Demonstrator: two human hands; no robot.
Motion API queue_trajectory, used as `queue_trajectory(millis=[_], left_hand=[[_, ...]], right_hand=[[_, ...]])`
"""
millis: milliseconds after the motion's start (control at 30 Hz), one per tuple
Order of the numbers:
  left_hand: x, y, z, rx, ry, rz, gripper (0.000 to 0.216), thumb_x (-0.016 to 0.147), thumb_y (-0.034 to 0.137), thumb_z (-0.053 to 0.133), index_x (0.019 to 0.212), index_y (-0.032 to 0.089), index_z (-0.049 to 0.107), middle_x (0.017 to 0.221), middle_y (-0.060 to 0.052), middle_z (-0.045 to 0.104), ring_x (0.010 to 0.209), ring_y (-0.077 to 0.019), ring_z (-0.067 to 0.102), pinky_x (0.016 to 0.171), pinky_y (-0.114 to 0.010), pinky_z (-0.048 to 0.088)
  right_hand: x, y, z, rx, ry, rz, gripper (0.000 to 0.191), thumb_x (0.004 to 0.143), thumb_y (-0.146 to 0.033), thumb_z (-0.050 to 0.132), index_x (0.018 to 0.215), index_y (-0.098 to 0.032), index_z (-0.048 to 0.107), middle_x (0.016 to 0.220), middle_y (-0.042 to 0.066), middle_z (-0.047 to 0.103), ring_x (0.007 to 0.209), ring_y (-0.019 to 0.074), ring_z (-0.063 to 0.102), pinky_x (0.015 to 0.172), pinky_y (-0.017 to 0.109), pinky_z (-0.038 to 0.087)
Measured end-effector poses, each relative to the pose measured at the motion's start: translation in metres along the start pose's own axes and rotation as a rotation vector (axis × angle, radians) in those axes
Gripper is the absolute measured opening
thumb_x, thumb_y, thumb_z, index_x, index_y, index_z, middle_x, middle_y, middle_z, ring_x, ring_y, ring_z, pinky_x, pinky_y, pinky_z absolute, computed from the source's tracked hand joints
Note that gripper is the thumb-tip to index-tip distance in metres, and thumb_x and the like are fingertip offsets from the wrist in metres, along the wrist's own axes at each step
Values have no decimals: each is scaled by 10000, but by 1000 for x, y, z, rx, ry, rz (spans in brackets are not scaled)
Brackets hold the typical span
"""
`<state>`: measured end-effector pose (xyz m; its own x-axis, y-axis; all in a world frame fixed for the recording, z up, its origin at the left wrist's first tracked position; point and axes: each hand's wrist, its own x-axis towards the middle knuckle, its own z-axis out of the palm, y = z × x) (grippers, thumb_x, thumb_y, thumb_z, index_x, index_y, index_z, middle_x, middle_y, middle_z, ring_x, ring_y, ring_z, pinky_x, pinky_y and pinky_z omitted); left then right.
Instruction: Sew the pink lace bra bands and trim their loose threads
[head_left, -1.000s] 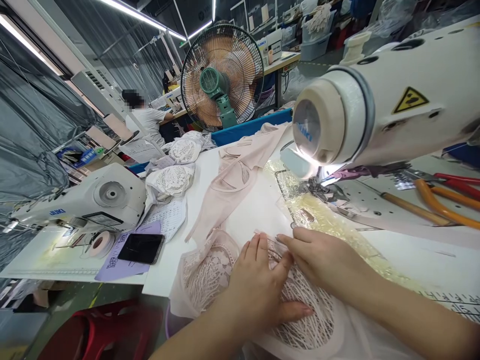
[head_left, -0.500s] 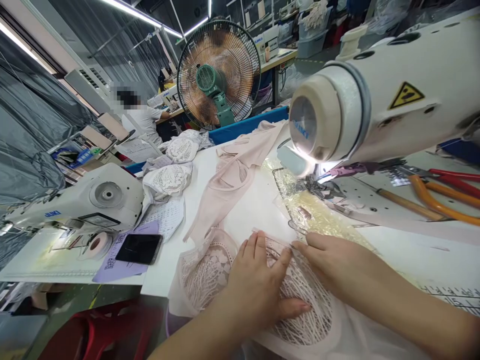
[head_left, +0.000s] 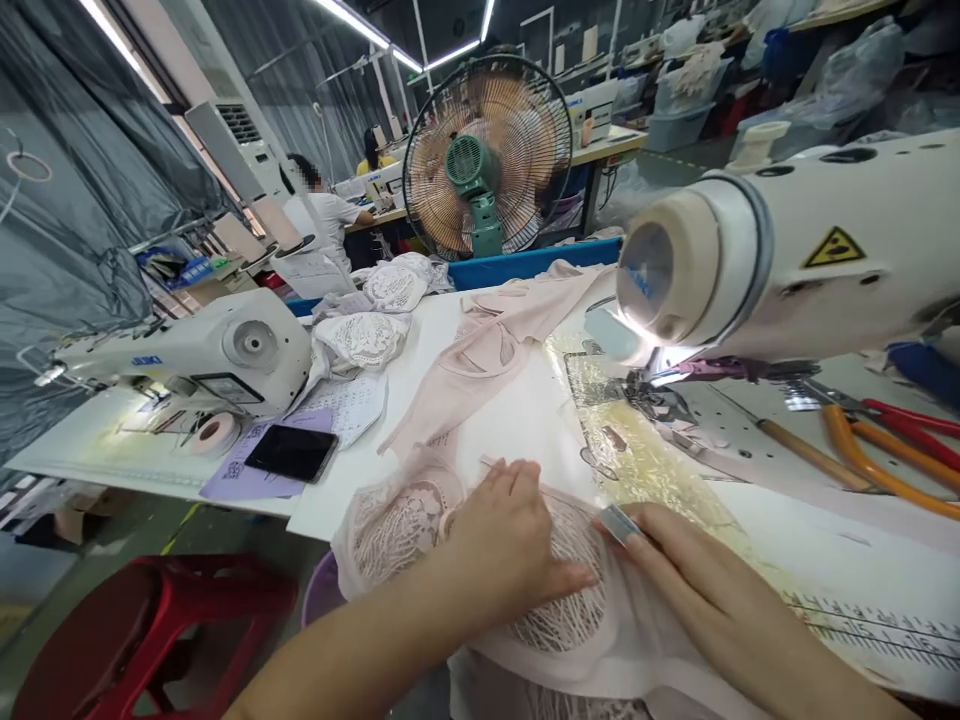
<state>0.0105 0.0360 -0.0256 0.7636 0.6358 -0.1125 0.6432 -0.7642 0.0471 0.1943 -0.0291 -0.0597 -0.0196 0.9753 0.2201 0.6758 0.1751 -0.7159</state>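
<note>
A pale pink bra (head_left: pixel 574 620) with lace cups lies at the table's front edge, part of it hanging over. My left hand (head_left: pixel 502 540) presses on it between the two cups, fingers bent down and thumb stretched apart over the right-hand lace. At that cup's upper right edge, my right hand (head_left: pixel 675 560) is closed around a small flat grey piece (head_left: pixel 619 523), its kind unclear. Farther back lies another pink bra piece (head_left: pixel 480 355). The sewing machine head (head_left: pixel 697 260) stands to the right with its lamp lit.
Orange-handled pliers (head_left: pixel 870 460) and a wooden-handled tool (head_left: pixel 814 455) lie at right. A phone (head_left: pixel 292 453) rests on purple paper (head_left: pixel 244 480) beside a second sewing machine (head_left: pixel 232 350). White lace cups (head_left: pixel 364 340) are piled behind. A fan (head_left: pixel 487 150) and a seated person (head_left: pixel 322 210) are beyond.
My right hand has turned, and the grey piece now shows between its fingers. My left fingers have bent from flat to curled on the bra. The camera view has shifted left and up.
</note>
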Motion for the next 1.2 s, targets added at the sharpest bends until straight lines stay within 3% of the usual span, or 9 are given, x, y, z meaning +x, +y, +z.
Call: queue_trajectory(millis=[100, 200, 333, 500, 667, 867, 1000, 1200], left_hand=[[0, 12, 11, -42, 16, -71, 650, 904, 564, 491, 1205, -1, 598, 1297, -273, 559, 1247, -360, 518, 1040, -447, 446], [-6, 18, 26, -60, 99, -67, 741, 857, 621, 529, 1350, 69, 487, 1415, -290, 449, 1342, -422, 404, 1060, -525, 403], [-14, 15, 37, -96, 120, -10, 768, 844, 688, 490, 1440, 214, 389, 1490, -276, 351, 1389, -453, 294, 1082, -573, 350], [-17, 12, 38, -127, 120, 16, 779, 865, 695, 435, 1458, 196, 366, 1491, -304, 324, 1396, -449, 262, 1114, -552, 310], [-14, 12, 36, -131, 84, 3, 778, 853, 701, 450, 1433, 184, 416, 1492, -310, 320, 1402, -446, 243, 1121, -555, 296], [-13, 12, 33, -131, 81, -3, 802, 810, 735, 482, 1441, 245, 414, 1489, -282, 352, 1387, -454, 279, 1090, -566, 342], [-14, 11, 39, -113, 126, 9, 785, 800, 725, 514, 1424, 253, 437, 1492, -252, 368, 1389, -446, 290, 1077, -570, 361], [-14, 10, 42, -123, 155, 23, 797, 835, 736, 428, 1458, 241, 380, 1488, -284, 351, 1385, -441, 294, 1084, -557, 358]], right_hand=[[6, 4, 3, -105, -9, -77, 287, 962, -336, 297, 776, -244, 494, 697, 17, 601, 621, 162, 624, 534, 259, 530], [18, 11, 6, -236, 0, -127, 279, 925, -320, 315, 707, -240, 470, 648, 16, 549, 531, 169, 577, 450, 273, 465], [31, 11, 12, -360, -31, -181, 303, 903, -273, 322, 791, -227, 600, 712, 31, 586, 556, 188, 588, 410, 259, 360], [37, 5, 21, -480, -45, -258, 315, 872, -212, 354, 843, -221, 668, 645, 17, 536, 529, 191, 564, 408, 226, 257], [39, 9, 24, -530, -55, -346, 321, 857, -139, 363, 825, -173, 681, 625, 25, 513, 507, 183, 540, 421, 248, 282], [32, 16, -1, -567, -119, -426, 298, 707, -23, 430, 759, -168, 685, 590, 30, 521, 466, 183, 544, 438, 286, 320], [30, 14, -7, -557, -98, -458, 332, 760, -23, 409, 839, -165, 699, 607, 18, 528, 449, 156, 543, 414, 268, 331], [38, 6, 16, -504, -7, -448, 333, 848, -88, 357, 869, -120, 688, 622, 21, 506, 474, 157, 535, 385, 228, 331]])
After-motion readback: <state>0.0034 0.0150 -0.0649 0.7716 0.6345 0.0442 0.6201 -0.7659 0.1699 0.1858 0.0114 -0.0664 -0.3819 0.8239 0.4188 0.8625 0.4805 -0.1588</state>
